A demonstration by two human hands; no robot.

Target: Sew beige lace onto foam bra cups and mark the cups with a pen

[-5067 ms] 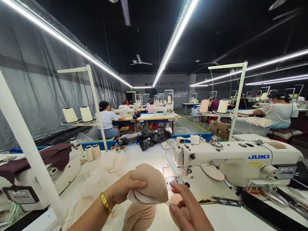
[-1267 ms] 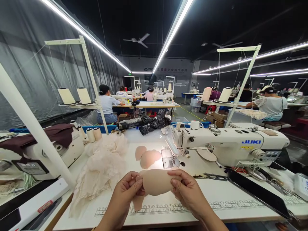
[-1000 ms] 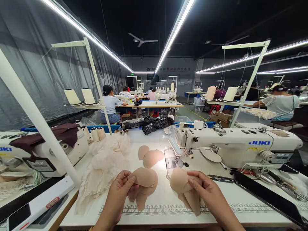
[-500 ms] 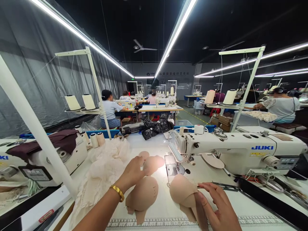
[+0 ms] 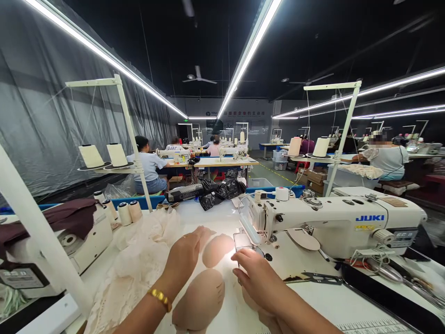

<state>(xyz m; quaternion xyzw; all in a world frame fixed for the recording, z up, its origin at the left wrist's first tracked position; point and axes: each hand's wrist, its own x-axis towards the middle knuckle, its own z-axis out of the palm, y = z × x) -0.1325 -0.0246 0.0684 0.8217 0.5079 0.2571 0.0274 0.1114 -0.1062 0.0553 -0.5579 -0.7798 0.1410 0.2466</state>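
From far I see, on the flat white table (image 5: 323, 304), the white metal sewing machine (image 5: 327, 215) with blue "JUKI". The left hand (image 5: 187, 253) is outstretched, the right hand (image 5: 255, 278) half curled; whether either grips, I cannot tell. The beige oval fabric cup (image 5: 200, 299) lies nearest the camera, the smaller beige piece (image 5: 218, 250) between the hands; both slant toward upper right.

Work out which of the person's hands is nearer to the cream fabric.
Left. The left hand is beside the cream fabric; the right hand is farther away, near the sewing machine.
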